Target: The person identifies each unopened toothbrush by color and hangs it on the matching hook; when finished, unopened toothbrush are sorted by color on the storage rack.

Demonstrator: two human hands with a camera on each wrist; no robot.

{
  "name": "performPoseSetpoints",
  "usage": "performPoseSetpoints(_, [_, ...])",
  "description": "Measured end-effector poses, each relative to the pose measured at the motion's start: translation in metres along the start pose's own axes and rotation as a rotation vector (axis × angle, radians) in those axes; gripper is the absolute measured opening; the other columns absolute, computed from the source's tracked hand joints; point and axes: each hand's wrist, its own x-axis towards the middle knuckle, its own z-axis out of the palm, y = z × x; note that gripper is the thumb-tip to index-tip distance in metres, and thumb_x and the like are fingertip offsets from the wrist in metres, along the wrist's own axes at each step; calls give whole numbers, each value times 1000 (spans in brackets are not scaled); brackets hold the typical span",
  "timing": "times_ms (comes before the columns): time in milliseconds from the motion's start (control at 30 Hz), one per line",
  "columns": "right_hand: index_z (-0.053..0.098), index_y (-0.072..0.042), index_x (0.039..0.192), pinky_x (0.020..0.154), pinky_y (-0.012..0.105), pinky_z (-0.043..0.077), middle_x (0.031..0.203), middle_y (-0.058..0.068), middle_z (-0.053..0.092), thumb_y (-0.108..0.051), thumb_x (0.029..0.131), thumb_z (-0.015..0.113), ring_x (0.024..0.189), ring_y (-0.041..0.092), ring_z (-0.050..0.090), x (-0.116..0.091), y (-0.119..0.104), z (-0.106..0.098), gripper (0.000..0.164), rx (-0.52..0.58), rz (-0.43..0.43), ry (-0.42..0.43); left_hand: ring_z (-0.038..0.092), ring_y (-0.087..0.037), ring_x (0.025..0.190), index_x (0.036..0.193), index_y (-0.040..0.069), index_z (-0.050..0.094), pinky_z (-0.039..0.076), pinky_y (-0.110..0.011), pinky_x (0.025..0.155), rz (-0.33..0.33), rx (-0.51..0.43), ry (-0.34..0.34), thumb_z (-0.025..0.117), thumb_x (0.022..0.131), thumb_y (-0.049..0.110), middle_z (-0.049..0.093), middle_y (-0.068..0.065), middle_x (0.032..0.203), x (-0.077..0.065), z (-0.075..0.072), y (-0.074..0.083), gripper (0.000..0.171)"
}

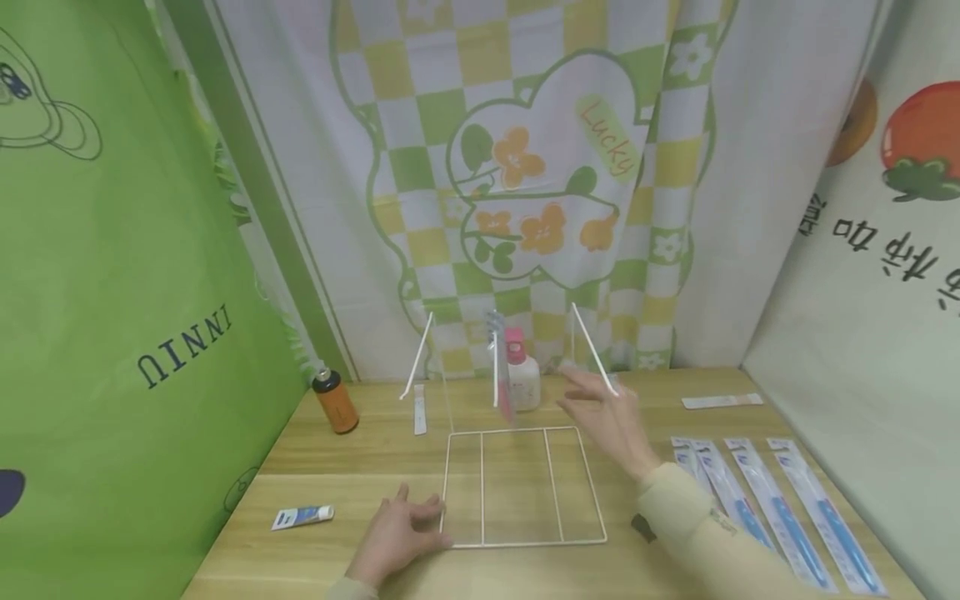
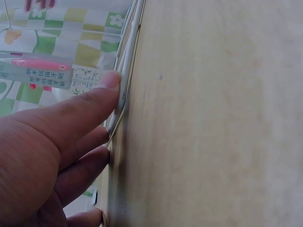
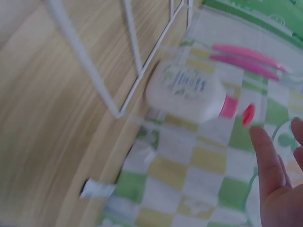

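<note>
A white wire rack (image 1: 525, 546) stands on the wooden table, its rectangular base flat and several thin arms raised at the back. My left hand (image 1: 397, 533) grips the front left corner of its base, thumb on the wire. Pink toothbrushes in clear packaging (image 2: 40, 68) hang from the rack's middle arm. Behind them stands a white bottle (image 3: 184, 90) with a pink cap. My right hand (image 1: 611, 421) is raised beside the rack's right arm, holding nothing. In the right wrist view its fingers (image 3: 270, 165) are spread apart near the pink cap.
Several packaged blue toothbrushes (image 1: 795, 508) lie at the right. An orange bottle with a black top (image 1: 337, 404) stands back left, with a small toothpaste tube (image 1: 302, 517) nearer me. Slim white packets lie left (image 1: 420, 410) and right (image 1: 722, 402). Curtains and cloth walls enclose the table.
</note>
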Motion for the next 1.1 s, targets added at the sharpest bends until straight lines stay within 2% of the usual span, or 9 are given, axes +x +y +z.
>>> performPoseSetpoints(67, [68,-11,144,92,47,65,131,22,73,-13,97,82,102,34,79,-4,13,-17,49,8,71,-36,29,-62,152,131,15,78,15,-81,120,-1,5,-2,92,81,48,70,-1,142,0,0,-1,61])
performPoseSetpoints(100, [68,-8,143,80,42,68,126,25,74,-11,95,83,97,33,80,-6,19,-25,50,10,93,-44,29,-62,152,131,16,78,15,-81,120,-2,8,-4,92,81,48,70,-1,142,1,0,-1,61])
performPoseSetpoints(200, [64,-2,145,74,32,68,131,31,70,-13,97,81,93,34,80,-14,37,-48,52,19,164,-99,29,-62,152,131,16,78,15,-81,120,-3,14,-7,91,81,48,70,0,142,1,0,-3,61])
performPoseSetpoints(367, [58,-4,153,77,35,68,141,34,62,-20,101,78,107,40,76,-28,66,-78,58,30,222,-204,29,-61,153,131,17,78,15,-81,120,-12,1,-5,91,81,48,70,1,143,2,0,-4,61])
performPoseSetpoints(500, [55,1,152,76,37,68,139,39,60,-25,102,77,104,39,76,-39,89,-95,61,0,268,-258,28,-61,153,132,18,78,14,-81,121,-18,-1,-5,91,81,50,69,1,143,3,1,-5,61])
performPoseSetpoints(667, [52,7,151,75,38,68,139,42,57,-28,101,78,101,35,76,-52,110,-117,66,-44,367,-307,28,-62,153,132,17,78,13,-82,120,-14,1,-7,91,81,50,69,0,143,3,3,-7,62])
performPoseSetpoints(800, [55,6,150,75,37,68,135,39,61,-28,98,81,95,30,76,-61,122,-128,67,-94,437,-300,28,-62,153,131,17,78,13,-82,120,-18,2,-8,91,81,49,70,-1,143,3,3,-7,61])
performPoseSetpoints(1000, [61,8,143,66,34,67,117,33,72,-14,93,84,74,25,76,-66,132,-132,59,-122,466,-279,28,-61,153,132,17,78,13,-82,120,-20,9,-8,91,80,50,70,-1,143,2,4,-7,62])
performPoseSetpoints(1100, [63,8,139,65,33,67,116,32,72,-12,92,85,74,24,76,-65,133,-131,56,-140,473,-288,28,-63,152,132,16,78,13,-82,120,-11,6,-6,91,81,48,70,-2,143,2,3,-7,62])
